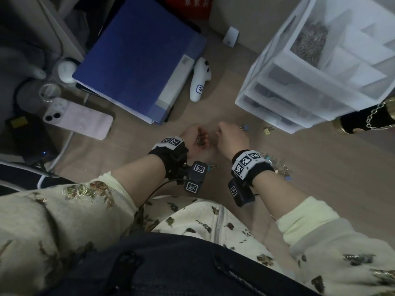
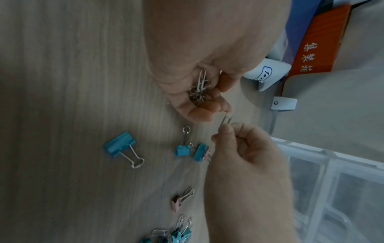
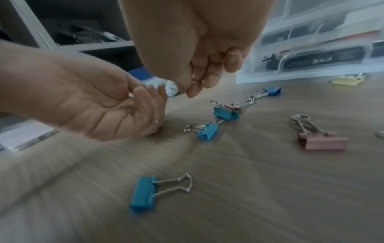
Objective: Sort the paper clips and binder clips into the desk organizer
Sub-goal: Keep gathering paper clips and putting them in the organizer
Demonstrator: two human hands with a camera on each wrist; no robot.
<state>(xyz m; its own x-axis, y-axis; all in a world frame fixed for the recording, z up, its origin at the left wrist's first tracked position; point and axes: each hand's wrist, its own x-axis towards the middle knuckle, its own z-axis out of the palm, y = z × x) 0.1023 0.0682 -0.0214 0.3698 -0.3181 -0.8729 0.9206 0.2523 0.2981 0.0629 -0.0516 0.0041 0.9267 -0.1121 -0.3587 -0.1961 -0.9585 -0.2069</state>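
Paper clips (image 2: 198,89) sit in a small silver heap in my cupped left hand (image 2: 199,69), whose fingers curl up round them, its edge resting on the wooden table (image 2: 72,82). My right hand (image 2: 247,148) meets it from the side, thumb and forefinger pinching a single paper clip (image 2: 225,120) just at the left fingertips; my other right fingers are curled in.

Open wood lies toward me and to my left. One teal binder clip (image 3: 145,192) lies alone there, well apart from the rest. Just beside my hands two small teal binder clips (image 3: 218,121) lie touching a pink one I can barely make out. A larger pink binder clip (image 3: 320,139) lies further to the right, and a blue binder clip (image 3: 272,91) and a yellow binder clip (image 3: 347,80) lie near the foot of the desk organizer (image 1: 277,86).

That translucent drawer unit stands at the far right, its top tray divided into compartments, one holding a mass of paper clips (image 1: 310,42); its right side runs out of the head view. A blue binder (image 1: 136,58) closes off the far left, with a white controller (image 1: 199,80) and a pink phone (image 1: 79,120) beside it.

A pile of mixed clips (image 1: 280,167) lies half hidden behind my right wristband. The drawers' contents are too blurred to tell.
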